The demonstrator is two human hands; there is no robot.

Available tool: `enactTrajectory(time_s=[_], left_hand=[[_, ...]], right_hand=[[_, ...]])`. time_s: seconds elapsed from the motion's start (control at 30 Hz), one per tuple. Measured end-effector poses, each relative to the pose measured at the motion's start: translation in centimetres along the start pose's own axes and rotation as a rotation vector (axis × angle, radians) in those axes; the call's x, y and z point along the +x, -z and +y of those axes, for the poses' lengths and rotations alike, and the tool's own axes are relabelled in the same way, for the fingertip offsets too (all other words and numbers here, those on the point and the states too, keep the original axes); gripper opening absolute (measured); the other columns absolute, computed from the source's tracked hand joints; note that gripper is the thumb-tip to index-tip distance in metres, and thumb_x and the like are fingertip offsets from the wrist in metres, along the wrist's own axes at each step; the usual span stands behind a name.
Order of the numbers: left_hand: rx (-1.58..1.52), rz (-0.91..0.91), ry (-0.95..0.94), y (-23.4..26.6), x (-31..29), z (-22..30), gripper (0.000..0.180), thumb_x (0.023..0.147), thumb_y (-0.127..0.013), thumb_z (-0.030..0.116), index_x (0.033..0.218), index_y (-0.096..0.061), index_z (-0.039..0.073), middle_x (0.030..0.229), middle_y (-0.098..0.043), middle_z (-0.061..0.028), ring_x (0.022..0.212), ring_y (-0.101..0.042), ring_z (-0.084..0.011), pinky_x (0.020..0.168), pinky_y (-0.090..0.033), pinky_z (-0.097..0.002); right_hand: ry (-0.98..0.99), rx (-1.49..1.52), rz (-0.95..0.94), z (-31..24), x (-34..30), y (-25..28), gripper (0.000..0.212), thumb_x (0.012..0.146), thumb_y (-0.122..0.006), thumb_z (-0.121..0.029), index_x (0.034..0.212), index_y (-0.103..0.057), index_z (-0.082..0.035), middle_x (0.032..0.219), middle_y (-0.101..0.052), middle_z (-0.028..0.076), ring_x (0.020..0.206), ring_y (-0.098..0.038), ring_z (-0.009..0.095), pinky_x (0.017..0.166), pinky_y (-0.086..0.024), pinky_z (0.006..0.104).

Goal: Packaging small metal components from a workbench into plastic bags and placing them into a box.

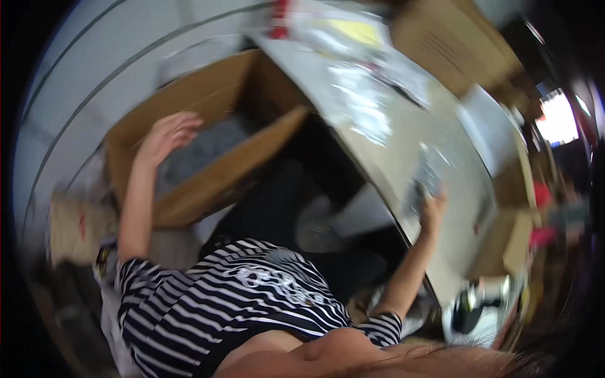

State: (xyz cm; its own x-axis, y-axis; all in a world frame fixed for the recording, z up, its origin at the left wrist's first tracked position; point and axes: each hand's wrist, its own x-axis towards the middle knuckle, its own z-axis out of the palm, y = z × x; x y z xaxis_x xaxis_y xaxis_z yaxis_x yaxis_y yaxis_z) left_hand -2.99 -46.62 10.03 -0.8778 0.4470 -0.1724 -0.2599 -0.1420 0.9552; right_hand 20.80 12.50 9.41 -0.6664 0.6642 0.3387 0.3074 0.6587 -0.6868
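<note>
- the surface (403, 151), a long pale tabletop, runs slantwise from the upper middle to the lower right; the whole view is tilted and blurred.
- an open brown box (208, 183) sits on the floor to the left of the surface, its flaps spread; the near flap slants from the box front up toward the surface edge.
- inside the box lies a grey heap (201, 151), soft-looking; too blurred to tell what it is made of.
- a second brown box (454, 44) stands at the far end of the surface, top right; its contents cannot be seen.
- a smaller brown box (510, 242) sits at the right edge of the surface, beside a red thing that is only a blur.
- clear bags (359, 94) lie in a row along the middle of the surface, with a yellow sheet (356, 30) among those at the far end.
- a striped shirt (239, 302), black and white, fills the lower middle, with both bare arms reaching out of its short sleeves.
- the left hand (167, 135) is held over the box's left rim, fingers spread wide and curled a little, holding nothing; it is just above the grey heap.
- the right hand (433, 206) rests at the near edge of the surface, touching a small grey packet (428, 173); whether the fingers close on it i cannot tell.
</note>
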Motion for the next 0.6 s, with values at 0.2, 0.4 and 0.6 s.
enactTrajectory(time_s=[0.2, 0.4, 0.6], left_hand=[[0.097, 0.420, 0.174, 15.2, 3.0, -3.5, 0.039, 0.092, -0.058, 0.031, 0.117, -0.061, 0.001, 0.113, -0.066, -0.0138, 0.094, -0.066, -0.0222, 0.082, -0.053, -0.0345], [0.575, 0.766, 0.725, 25.5, 2.2, -10.2, 0.050, 0.086, -0.066, 0.034, 0.120, -0.058, -0.002, 0.113, -0.065, -0.0183, 0.102, -0.064, -0.0264, 0.084, -0.050, -0.0354], [0.991, 0.652, -0.121, 18.7, -0.2, 0.7, 0.050, 0.086, -0.067, 0.037, 0.122, -0.059, 0.002, 0.107, -0.066, -0.0229, 0.106, -0.062, -0.0281, 0.088, -0.047, -0.0352]], right_hand=[[0.125, 0.397, -0.497, -16.6, 1.6, -12.9, 0.042, 0.082, -0.071, -0.015, 0.115, -0.057, 0.007, 0.102, -0.065, 0.010, 0.088, -0.060, 0.017, 0.080, -0.048, 0.0302], [0.210, 0.590, -1.153, -32.4, -3.9, -34.5, 0.034, 0.079, -0.067, -0.005, 0.112, -0.061, 0.004, 0.098, -0.067, 0.008, 0.086, -0.062, 0.015, 0.079, -0.049, 0.0285], [-0.076, 0.692, -1.531, -36.1, -14.6, -48.2, 0.046, 0.083, -0.069, -0.010, 0.125, -0.052, 0.001, 0.104, -0.067, 0.007, 0.088, -0.062, 0.014, 0.084, -0.050, 0.0293]])
